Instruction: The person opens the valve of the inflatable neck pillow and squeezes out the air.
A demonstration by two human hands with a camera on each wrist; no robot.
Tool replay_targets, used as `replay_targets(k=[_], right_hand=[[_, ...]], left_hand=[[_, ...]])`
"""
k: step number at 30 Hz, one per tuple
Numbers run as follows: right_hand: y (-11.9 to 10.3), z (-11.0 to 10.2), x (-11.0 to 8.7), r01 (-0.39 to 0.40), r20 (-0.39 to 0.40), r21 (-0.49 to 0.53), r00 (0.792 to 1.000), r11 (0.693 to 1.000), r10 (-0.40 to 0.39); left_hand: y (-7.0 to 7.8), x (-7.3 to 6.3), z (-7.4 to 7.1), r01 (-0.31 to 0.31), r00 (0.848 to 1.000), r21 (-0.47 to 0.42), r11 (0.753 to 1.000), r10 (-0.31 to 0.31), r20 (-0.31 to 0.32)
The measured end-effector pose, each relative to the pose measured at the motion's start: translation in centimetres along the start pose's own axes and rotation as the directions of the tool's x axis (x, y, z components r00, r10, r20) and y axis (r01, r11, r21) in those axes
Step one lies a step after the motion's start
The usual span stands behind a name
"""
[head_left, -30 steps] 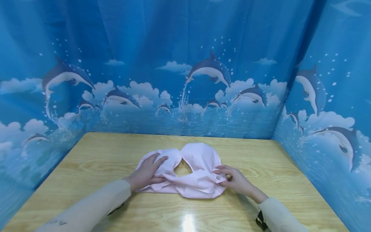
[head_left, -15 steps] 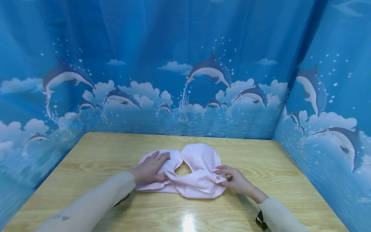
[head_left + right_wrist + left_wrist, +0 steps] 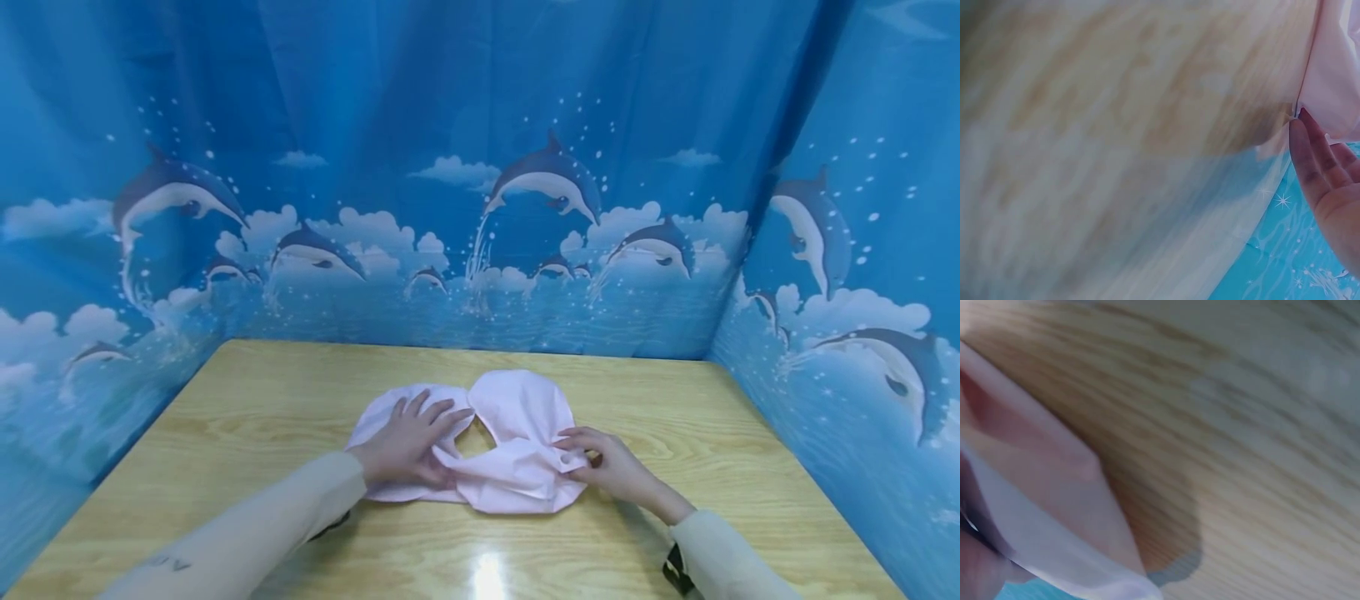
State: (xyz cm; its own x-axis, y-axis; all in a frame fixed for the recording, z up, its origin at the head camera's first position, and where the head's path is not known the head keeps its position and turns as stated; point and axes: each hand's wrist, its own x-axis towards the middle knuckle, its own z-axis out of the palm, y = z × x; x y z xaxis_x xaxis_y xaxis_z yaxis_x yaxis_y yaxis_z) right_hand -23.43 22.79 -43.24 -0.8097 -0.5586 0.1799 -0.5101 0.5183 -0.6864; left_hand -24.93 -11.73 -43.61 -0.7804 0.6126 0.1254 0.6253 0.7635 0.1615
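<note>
Pink cloth (image 3: pixel 517 475) lies rumpled at the lower centre of my head view, on a wood-grain table (image 3: pixel 420 558). I see the left hand (image 3: pixel 408 443) resting on the cloth's left part, fingers spread; the right hand (image 3: pixel 611 468) pinches its right edge.

Both arms (image 3: pixel 255 525) angle inward; the left hand (image 3: pixel 408 443) lies palm down, fingers (image 3: pixel 448 423) spread; the right hand (image 3: pixel 615 468) pinches between thumb and fingers.
</note>
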Motion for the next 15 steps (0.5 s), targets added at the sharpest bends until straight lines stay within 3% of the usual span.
replay_targets(k=[4, 11, 15], right_hand=[[0.04, -0.03, 0.01, 0.011, -0.008, 0.005, 1.0, 1.0, -0.011], [-0.18, 0.02, 0.02, -0.002, -0.012, -0.023, 1.0, 1.0, 0.002], [-0.09, 0.21, 0.1, -0.006, -0.018, -0.052, 1.0, 0.999, 0.005]], left_hand=[[0.32, 0.08, -0.28, -0.003, 1.0, -0.003, 1.0, 0.003, 0.021], [0.21, 0.39, 0.02, -0.078, 0.996, -0.009, 0.997, 0.077, -0.051], [0.22, 0.61, -0.02, -0.063, 0.997, -0.018, 0.998, 0.062, -0.04]])
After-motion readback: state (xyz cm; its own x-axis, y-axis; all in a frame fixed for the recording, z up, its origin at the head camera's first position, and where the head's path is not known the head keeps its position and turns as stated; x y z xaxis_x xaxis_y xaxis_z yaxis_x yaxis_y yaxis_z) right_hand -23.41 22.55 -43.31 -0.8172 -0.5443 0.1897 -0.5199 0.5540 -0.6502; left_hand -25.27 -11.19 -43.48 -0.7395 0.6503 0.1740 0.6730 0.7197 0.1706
